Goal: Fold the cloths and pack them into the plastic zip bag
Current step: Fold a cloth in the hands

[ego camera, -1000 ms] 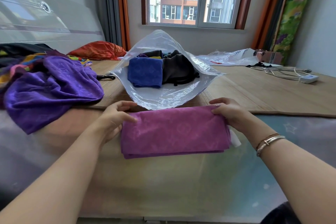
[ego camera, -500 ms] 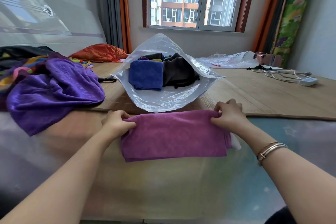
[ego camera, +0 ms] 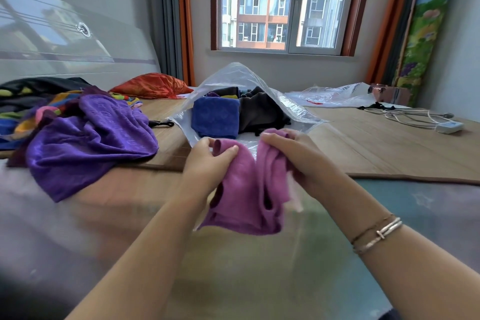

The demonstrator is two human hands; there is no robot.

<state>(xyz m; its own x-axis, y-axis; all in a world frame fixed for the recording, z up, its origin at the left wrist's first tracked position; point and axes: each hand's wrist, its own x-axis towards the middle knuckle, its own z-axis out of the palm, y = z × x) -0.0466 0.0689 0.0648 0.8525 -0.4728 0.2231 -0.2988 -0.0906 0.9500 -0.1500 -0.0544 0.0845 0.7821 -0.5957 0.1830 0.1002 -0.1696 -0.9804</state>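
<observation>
Lifted off the surface since half a second ago, the pink cloth now hangs bunched between both hands just in front of the open zip bag. Left hand and right hand each grip a top end, brought close together. To finish the fold neatly, I would match the two ends squarely and keep the layers from slipping before sliding it in beside the blue cloth.
</observation>
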